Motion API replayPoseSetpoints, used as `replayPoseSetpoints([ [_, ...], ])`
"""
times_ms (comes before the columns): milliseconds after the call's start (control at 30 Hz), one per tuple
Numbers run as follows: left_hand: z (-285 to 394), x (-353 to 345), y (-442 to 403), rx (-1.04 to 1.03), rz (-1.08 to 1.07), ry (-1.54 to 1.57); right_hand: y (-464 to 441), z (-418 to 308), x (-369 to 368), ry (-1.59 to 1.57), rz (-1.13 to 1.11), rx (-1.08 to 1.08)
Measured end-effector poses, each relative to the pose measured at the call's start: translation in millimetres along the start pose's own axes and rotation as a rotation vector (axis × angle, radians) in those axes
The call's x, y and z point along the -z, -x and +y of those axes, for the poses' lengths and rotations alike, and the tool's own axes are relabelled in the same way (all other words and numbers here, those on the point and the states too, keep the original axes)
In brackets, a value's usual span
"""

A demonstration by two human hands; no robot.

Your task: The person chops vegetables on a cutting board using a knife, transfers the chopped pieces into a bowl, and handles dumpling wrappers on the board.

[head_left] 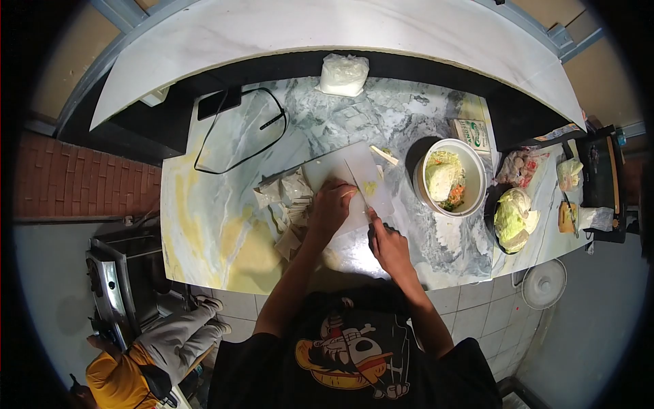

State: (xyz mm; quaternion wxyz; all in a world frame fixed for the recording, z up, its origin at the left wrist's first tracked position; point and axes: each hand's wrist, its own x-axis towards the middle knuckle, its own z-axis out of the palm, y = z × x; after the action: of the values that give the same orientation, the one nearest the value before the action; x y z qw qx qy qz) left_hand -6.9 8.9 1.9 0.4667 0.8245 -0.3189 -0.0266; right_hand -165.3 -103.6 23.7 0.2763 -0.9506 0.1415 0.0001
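Note:
My right hand (388,244) is wrapped round the handle of a knife (355,178), whose long thin blade points away from me over a white cutting board (330,163). My left hand (332,204) rests on the board with fingers curled together just left of the blade. A small yellowish bit shows at its fingertips, too hidden to name. Pale yellow-green chopped pieces (370,187) lie on the board right of the knife. Beside the board's left edge, crumpled pale sheets and strips (293,198) are heaped, partly behind my left forearm.
A white tub (481,178) holds cabbage and chopped vegetables. Further right sit a cut cabbage (516,219) and a bag of reddish items (521,167). A plastic bag (344,75) stands at the back; a black strap (272,146) lies left. A person in orange (119,378) is at lower left.

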Motion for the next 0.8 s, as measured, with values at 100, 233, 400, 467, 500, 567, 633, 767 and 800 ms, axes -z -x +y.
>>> replayPoseSetpoints([
  [100,-3.0,-2.1,0.5,-0.017,0.01,0.017,-1.4,-0.4,0.9,0.017,0.005,0.016],
  [233,-2.9,-2.3,1.2,-0.006,0.01,-0.011,-7.1,-5.0,6.1,0.057,-0.131,-0.068],
  [400,-3.2,-1.6,1.3,0.014,-0.008,0.01,-18.3,-11.0,10.7,0.075,-0.162,-0.098],
  [467,-4.0,-2.3,0.8,-0.014,0.014,0.034,-22.1,-9.1,7.8,0.065,-0.138,-0.082],
  [500,-4.9,-2.9,0.6,-0.013,0.015,0.033,-23.3,-9.5,7.5,0.065,-0.139,-0.08],
  [567,-6.8,-3.5,0.8,-0.03,0.012,0.027,-24.2,-10.7,6.7,0.06,-0.141,-0.09],
  [633,-11.3,-6.2,1.9,-0.03,0.01,0.029,-22.2,-10.3,6.7,0.067,-0.139,-0.09],
  [767,-5.0,-2.6,2.6,0.022,0.003,0.051,-12.8,-6.4,3.7,0.014,-0.122,-0.109],
  [800,-7.4,-4.0,2.8,0.02,0.001,0.051,-10.9,-6.8,3.5,0.013,-0.12,-0.111],
])
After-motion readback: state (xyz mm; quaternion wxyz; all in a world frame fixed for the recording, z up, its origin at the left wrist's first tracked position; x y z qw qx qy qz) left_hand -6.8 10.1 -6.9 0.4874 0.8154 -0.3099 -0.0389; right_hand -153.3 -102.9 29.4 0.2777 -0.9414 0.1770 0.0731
